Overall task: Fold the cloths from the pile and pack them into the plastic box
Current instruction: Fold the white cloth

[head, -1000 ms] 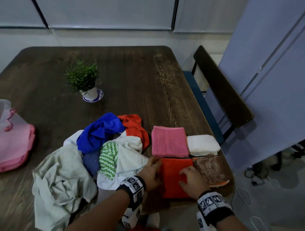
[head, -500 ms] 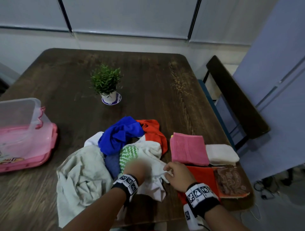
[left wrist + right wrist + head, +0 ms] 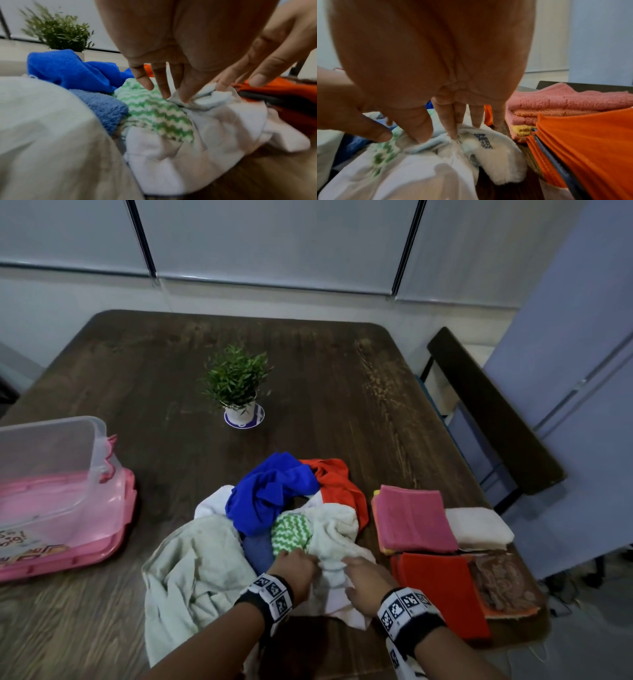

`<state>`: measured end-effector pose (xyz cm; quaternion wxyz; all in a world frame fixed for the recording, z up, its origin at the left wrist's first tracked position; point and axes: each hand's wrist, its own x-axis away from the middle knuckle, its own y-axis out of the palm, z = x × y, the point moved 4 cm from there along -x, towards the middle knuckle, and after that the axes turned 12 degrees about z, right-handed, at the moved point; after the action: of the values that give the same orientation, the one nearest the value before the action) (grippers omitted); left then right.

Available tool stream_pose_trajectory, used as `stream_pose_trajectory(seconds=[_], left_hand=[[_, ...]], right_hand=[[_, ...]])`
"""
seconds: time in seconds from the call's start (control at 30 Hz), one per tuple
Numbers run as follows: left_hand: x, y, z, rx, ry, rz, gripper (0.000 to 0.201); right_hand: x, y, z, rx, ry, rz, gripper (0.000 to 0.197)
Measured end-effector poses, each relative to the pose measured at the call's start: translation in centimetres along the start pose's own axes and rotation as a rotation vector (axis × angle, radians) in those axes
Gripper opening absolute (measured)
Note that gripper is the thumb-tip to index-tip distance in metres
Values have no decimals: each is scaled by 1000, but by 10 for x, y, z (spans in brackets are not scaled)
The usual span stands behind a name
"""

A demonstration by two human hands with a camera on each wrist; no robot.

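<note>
A loose pile of cloths (image 3: 274, 518) lies at the table's near middle: blue (image 3: 270, 498), orange-red (image 3: 339, 487), green zigzag (image 3: 291, 530), a large pale grey one (image 3: 191, 570) and a white cloth (image 3: 337, 534). Both hands meet at the white cloth's near edge. My left hand (image 3: 298, 563) (image 3: 202, 93) has its fingertips dug into a bunched fold of the white cloth (image 3: 214, 121). My right hand (image 3: 356, 571) (image 3: 433, 135) pinches the same white cloth (image 3: 496, 155) between thumb and forefinger. The clear plastic box (image 3: 96, 446) stands at the left on a pink lid (image 3: 113, 535).
Folded cloths lie at the table's right near corner: pink (image 3: 414, 518), cream (image 3: 479, 529), red (image 3: 442, 590) and brown patterned (image 3: 503, 583). A small potted plant (image 3: 239, 385) stands mid-table. A dark chair (image 3: 496, 412) is by the right edge.
Both hands left the folded red cloth and moved left to the pile, where they now hold the white cloth. The head view swung left, bringing the plastic box into sight.
</note>
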<state>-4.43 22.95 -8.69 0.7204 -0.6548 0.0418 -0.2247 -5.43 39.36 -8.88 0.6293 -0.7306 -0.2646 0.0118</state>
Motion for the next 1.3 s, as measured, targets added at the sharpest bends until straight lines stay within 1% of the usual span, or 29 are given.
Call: stream_pose_trajectory(seconds=[0.03,0.1,0.13,0.17,0.2,0.27,0.33,0.37,0.4,0.43,0.5,0.53,0.6,0.63,0.7,0.77,0.87,0.93,1.0,1.03,1.13,1.17,1.2,1.23,1.3], left_hand=[[0,-6,-4,89,-26,67,30],[2,-29,-11,398,-104,238,23],[3,-45,-16,562,-153,339,14],[5,-64,-21,697,-188,425,6],[7,-83,-25,798,-210,498,14],[12,-119,-32,962,-208,572,26],[17,-155,-38,1090,-151,627,26],[20,-173,-43,1117,-107,669,23],[25,-190,-47,1113,-58,709,20],[29,-206,-53,1082,-5,748,19],[36,-229,-65,976,59,803,24],[40,-237,-73,928,61,830,28],[46,-245,-91,863,35,885,38],[49,-246,-100,814,10,902,38],[54,-245,-119,662,-49,930,28],[59,-239,-136,572,-114,950,22],[69,-234,-160,623,-261,992,15],[75,-236,-166,680,-303,1036,10],[77,-241,-162,737,-271,1066,7],[76,-244,-156,764,-233,1060,7],[71,-255,-133,732,-83,1047,8],[69,-258,-126,700,-44,1051,8],[67,-260,-121,694,-32,1059,8],[65,-259,-119,728,-50,1068,11],[64,-254,-118,851,-130,1080,21]], right_hand=[[0,-8,-2,-50,7,50,43],[-1,-31,-7,-173,39,186,26],[-2,-46,-10,-247,46,276,15],[-2,-64,-16,-328,46,356,12],[-2,-83,-22,-405,37,427,18],[-1,-117,-37,-538,4,519,28],[-2,-151,-52,-667,-13,594,32],[-3,-166,-59,-719,-19,621,35],[-5,-180,-65,-754,-27,634,36],[-7,-193,-72,-761,-46,637,32],[-11,-213,-86,-718,-101,643,15],[-12,-221,-92,-714,-122,662,11],[-14,-233,-100,-761,-147,724,5],[-15,-238,-103,-786,-153,759,8],[-19,-242,-107,-816,-151,788,12],[-24,-244,-109,-813,-140,782,14],[-33,-243,-104,-759,-121,801,13],[-37,-240,-98,-699,-71,787,12],[-41,-237,-101,-666,-55,725,10],[-41,-234,-107,-665,-87,691,16],[-45,-231,-138,-700,-278,586,41],[-47,-232,-146,-713,-314,581,43],[-48,-234,-152,-732,-332,595,38],[-49,-237,-155,-755,-336,620,30],[-50,-242,-157,-806,-346,662,12]])
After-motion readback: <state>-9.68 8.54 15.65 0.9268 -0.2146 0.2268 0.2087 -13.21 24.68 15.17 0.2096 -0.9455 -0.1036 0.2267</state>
